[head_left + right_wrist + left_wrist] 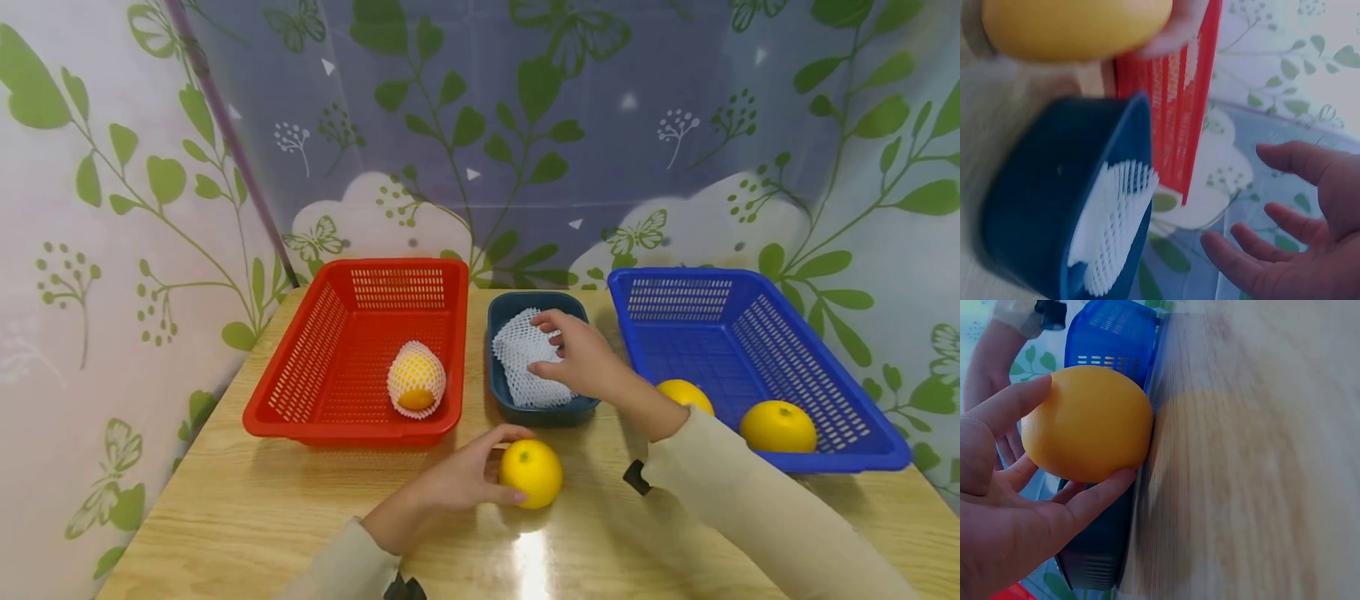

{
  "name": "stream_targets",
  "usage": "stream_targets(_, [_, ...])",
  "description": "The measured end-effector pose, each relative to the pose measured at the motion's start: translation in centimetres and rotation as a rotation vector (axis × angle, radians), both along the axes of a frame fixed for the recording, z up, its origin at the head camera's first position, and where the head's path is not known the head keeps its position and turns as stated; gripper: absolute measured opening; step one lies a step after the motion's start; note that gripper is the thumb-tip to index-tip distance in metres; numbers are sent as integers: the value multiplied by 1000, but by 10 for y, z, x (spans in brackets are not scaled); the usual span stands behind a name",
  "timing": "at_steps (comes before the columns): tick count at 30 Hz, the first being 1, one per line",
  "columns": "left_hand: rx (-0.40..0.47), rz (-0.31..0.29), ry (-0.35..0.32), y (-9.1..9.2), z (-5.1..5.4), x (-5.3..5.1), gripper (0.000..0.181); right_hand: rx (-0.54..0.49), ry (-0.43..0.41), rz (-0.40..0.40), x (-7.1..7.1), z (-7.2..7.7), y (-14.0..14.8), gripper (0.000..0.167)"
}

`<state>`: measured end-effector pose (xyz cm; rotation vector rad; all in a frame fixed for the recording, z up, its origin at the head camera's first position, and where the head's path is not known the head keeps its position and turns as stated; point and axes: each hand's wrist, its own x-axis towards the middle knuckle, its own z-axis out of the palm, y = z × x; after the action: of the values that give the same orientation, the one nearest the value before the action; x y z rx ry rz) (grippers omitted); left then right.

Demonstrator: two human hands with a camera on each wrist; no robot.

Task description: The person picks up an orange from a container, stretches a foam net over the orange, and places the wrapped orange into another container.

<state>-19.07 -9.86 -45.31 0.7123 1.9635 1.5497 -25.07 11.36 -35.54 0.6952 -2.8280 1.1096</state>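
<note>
- Yellow fruit (536, 473): lower centre of the head view, over the worktop (247, 517); resting or slightly raised, impossible to tell.
- Left hand (467, 475): lower centre, thumb and fingers gripping the yellow fruit.
- Right hand (588, 358): right of centre, above the dark teal tub (540, 418); fingers loosely bent, nothing held, apart from the foam nets (521, 362) in the right wrist view.
- Likeliest fault, mid-frame: two or more nets lifted together, owing to overlapping mesh in the tub.
- Possible fault, lower centre: fruit slipping and rolling towards the bottom edge, owing to round, smooth-looking skin and a slackened left grip.
- Possible fault: thin mesh snagging or tearing, if stretched unevenly over a broad fruit.
- Possible fault, right of frame: blue basket (847, 463) nudged, owing to the right sleeve (720, 475) passing close to the near rim.
- Brands, labels, writing: none legible on fruit, nets, tub or basket; backdrop (465, 125) printed with leaves and butterflies, without readable lettering.
</note>
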Motion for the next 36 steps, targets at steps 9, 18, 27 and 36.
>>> stream_targets(9, [-15,-45,4,-3,2,-2,66,139,-40,2,-35,6,-3,55])
stream_targets(18, [-14,-42,-9,-4,2,-1,66,365,-85,-18,-53,-5,-18,60])
stream_targets(27, [-5,-46,-17,-4,1,-1,65,584,-84,36,-59,-11,-28,64])
stream_targets(36, [-2,-43,-8,-6,1,-1,65,763,-114,92,-62,-8,-32,73])
